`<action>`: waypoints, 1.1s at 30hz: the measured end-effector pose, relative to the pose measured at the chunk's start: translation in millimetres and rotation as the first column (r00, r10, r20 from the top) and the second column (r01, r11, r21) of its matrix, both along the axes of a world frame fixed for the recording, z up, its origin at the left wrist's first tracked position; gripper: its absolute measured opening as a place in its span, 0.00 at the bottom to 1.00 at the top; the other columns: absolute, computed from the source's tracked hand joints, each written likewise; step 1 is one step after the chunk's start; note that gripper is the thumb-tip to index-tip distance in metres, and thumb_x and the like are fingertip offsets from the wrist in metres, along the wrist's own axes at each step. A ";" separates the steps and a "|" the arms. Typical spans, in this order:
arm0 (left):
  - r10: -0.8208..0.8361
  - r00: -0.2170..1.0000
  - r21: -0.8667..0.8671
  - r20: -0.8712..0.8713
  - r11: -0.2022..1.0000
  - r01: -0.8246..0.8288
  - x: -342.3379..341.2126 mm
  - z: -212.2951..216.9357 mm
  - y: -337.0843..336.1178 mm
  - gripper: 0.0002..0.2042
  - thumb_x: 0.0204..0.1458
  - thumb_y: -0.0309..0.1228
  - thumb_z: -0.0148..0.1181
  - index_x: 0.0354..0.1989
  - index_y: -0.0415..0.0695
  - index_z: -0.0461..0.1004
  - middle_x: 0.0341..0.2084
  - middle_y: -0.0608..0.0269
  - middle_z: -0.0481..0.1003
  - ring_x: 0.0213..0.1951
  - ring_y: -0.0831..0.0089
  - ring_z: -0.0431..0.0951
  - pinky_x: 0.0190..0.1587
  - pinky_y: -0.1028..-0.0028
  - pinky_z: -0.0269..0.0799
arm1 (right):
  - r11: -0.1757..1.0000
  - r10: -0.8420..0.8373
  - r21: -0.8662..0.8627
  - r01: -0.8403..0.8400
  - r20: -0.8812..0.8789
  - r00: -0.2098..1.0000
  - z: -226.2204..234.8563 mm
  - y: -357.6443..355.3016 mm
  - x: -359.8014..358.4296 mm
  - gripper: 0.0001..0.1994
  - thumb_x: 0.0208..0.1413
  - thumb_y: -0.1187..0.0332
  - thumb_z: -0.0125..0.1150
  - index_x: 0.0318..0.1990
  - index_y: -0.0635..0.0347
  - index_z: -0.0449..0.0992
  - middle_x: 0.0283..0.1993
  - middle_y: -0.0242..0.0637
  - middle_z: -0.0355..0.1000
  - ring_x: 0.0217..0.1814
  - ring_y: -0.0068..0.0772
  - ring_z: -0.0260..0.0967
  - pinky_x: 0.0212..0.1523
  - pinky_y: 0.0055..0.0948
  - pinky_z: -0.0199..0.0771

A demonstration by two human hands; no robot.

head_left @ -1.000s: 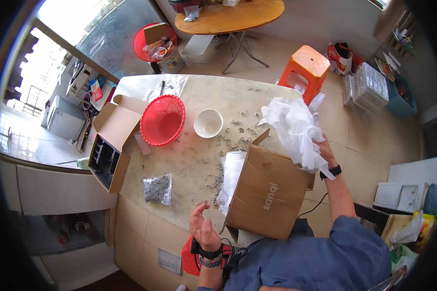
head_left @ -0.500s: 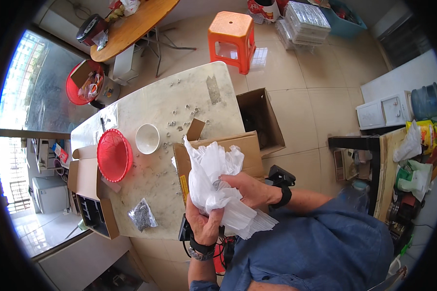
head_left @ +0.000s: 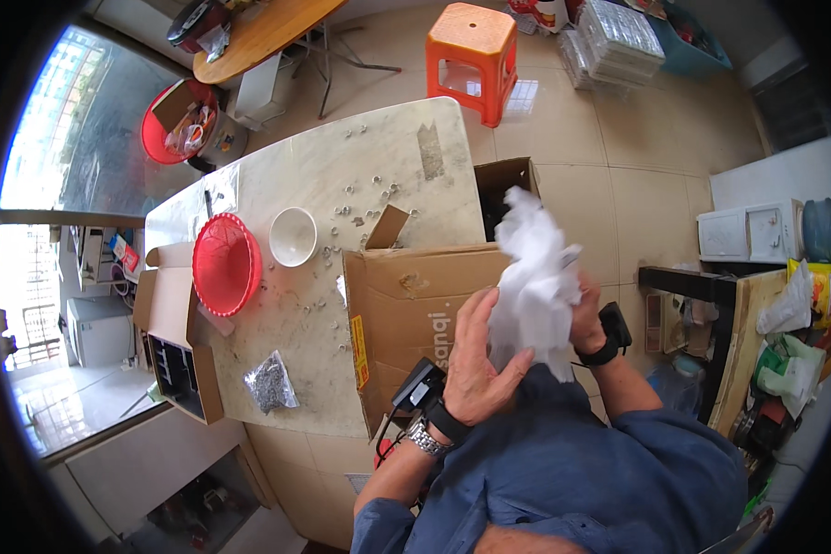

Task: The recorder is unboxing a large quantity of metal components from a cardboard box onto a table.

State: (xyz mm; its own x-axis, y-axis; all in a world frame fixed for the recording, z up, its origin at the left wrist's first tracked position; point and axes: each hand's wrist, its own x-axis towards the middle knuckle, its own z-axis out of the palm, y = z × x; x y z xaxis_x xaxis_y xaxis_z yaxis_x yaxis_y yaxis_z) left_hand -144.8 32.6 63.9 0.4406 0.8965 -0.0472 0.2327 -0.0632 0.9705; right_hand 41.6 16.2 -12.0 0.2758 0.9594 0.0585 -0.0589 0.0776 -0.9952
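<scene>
A crumpled white plastic bag (head_left: 535, 286), partly smeared by motion, is held up in front of me, past the right part of the cardboard box. My right hand (head_left: 585, 319) grips it from its right side; some of those fingers are hidden behind the bag. At the bag's left side is my left hand (head_left: 480, 365), its fingers stretched out and thumb apart, touching or very near the plastic. Below and left of the bag lies a closed brown cardboard box (head_left: 397, 305) on the table's near right part, with a yellow label on its left side.
The pale table (head_left: 379, 138) bears small scattered metal pieces, a red basket (head_left: 226, 268), a white bowl (head_left: 293, 237), a clear bag of small grey parts (head_left: 270, 381) and an open carton (head_left: 175, 323). Another open box (head_left: 508, 175) stands past the right edge, an orange stool (head_left: 472, 55) behind.
Both hands and the white bag have moved right, off the cardboard box, whose top now shows. My left hand's fingers have opened out from around the bag. The whole view has shifted slightly.
</scene>
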 end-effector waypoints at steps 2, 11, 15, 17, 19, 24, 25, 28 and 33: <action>0.046 0.999 -0.031 -0.005 0.998 -0.047 -5.0 4.6 -4.0 0.32 0.44 0.29 0.66 0.59 0.38 0.61 0.58 0.47 0.61 0.60 0.55 0.61 0.62 0.62 0.56 | 0.985 -0.131 -0.144 0.093 -0.280 0.951 -18.2 20.2 28.6 0.13 0.54 0.70 0.61 0.45 0.66 0.73 0.38 0.33 0.76 0.38 0.25 0.74 0.39 0.28 0.75; 0.429 0.902 0.272 -0.041 0.874 -0.403 -83.0 10.8 -42.0 0.20 0.42 0.17 0.60 0.47 0.36 0.70 0.49 0.47 0.67 0.52 0.58 0.69 0.56 0.62 0.65 | 0.772 -0.017 -0.526 0.357 0.544 0.839 -217.0 66.4 77.0 0.23 0.41 0.55 0.66 0.40 0.64 0.77 0.37 0.49 0.76 0.41 0.47 0.74 0.45 0.39 0.71; 0.630 0.771 0.336 -0.089 0.748 -0.573 -112.6 5.4 -56.6 0.20 0.44 0.16 0.58 0.49 0.34 0.67 0.52 0.47 0.65 0.54 0.59 0.67 0.58 0.61 0.62 | 0.742 0.147 -0.624 0.244 0.506 0.850 -247.6 79.2 79.7 0.23 0.40 0.54 0.66 0.40 0.63 0.77 0.38 0.48 0.76 0.42 0.46 0.74 0.45 0.39 0.72; 0.699 0.712 0.335 -0.068 0.688 -0.644 -127.4 -6.3 -63.8 0.21 0.44 0.16 0.57 0.50 0.34 0.67 0.52 0.48 0.64 0.54 0.60 0.67 0.59 0.61 0.61 | 0.712 0.235 -0.668 0.216 0.516 0.824 -254.5 84.0 72.0 0.23 0.40 0.54 0.66 0.40 0.63 0.77 0.39 0.48 0.76 0.43 0.46 0.74 0.46 0.38 0.72; 0.778 0.627 0.304 -0.030 0.605 -0.736 -136.9 -10.2 -69.9 0.23 0.44 0.16 0.58 0.52 0.34 0.66 0.51 0.48 0.66 0.55 0.59 0.67 0.59 0.60 0.61 | 0.694 0.277 -0.689 0.208 0.523 0.806 -261.6 88.8 65.9 0.23 0.40 0.55 0.66 0.41 0.63 0.76 0.40 0.48 0.76 0.44 0.46 0.74 0.46 0.38 0.72; 0.798 0.603 -0.111 0.012 0.600 -0.792 -151.2 -3.9 -69.1 0.20 0.53 0.21 0.53 0.56 0.34 0.64 0.52 0.54 0.68 0.54 0.69 0.68 0.58 0.67 0.61 | 0.655 0.272 -0.745 0.125 0.387 0.881 -334.0 83.1 124.5 0.22 0.45 0.57 0.65 0.44 0.64 0.76 0.42 0.46 0.76 0.44 0.39 0.74 0.44 0.33 0.73; 0.737 0.676 -0.316 0.023 0.647 -0.694 -153.6 -2.8 -70.9 0.20 0.53 0.22 0.54 0.56 0.34 0.65 0.52 0.54 0.69 0.53 0.69 0.68 0.57 0.68 0.62 | 0.650 0.299 -0.755 0.090 0.363 0.882 -334.7 83.0 121.5 0.22 0.45 0.57 0.65 0.44 0.64 0.76 0.42 0.45 0.76 0.44 0.38 0.74 0.44 0.33 0.73; 0.643 0.763 -0.556 0.076 0.662 -0.503 -156.1 -7.6 -79.2 0.19 0.54 0.26 0.56 0.54 0.34 0.67 0.50 0.55 0.70 0.52 0.71 0.70 0.56 0.72 0.64 | 0.639 0.400 -0.769 0.020 0.354 0.845 -324.5 84.1 114.5 0.22 0.46 0.57 0.65 0.44 0.65 0.76 0.41 0.44 0.76 0.43 0.36 0.74 0.43 0.32 0.73; 0.624 0.781 -0.382 -0.007 0.720 -0.579 -158.4 -31.6 -73.7 0.15 0.55 0.29 0.57 0.49 0.34 0.71 0.42 0.57 0.75 0.46 0.74 0.73 0.49 0.75 0.69 | 0.642 0.498 -0.766 -0.023 0.394 0.773 -297.4 86.3 114.2 0.22 0.48 0.58 0.65 0.45 0.65 0.75 0.41 0.42 0.76 0.42 0.33 0.74 0.41 0.31 0.73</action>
State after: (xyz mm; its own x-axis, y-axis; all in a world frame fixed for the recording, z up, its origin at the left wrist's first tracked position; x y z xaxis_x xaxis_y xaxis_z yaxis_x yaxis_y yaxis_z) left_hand -303.2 -41.1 32.3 -0.1641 0.9065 -0.3890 -0.0081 0.3931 0.9195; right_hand 155.8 102.6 -309.4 0.1540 0.7873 -0.5971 0.5842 -0.5599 -0.5876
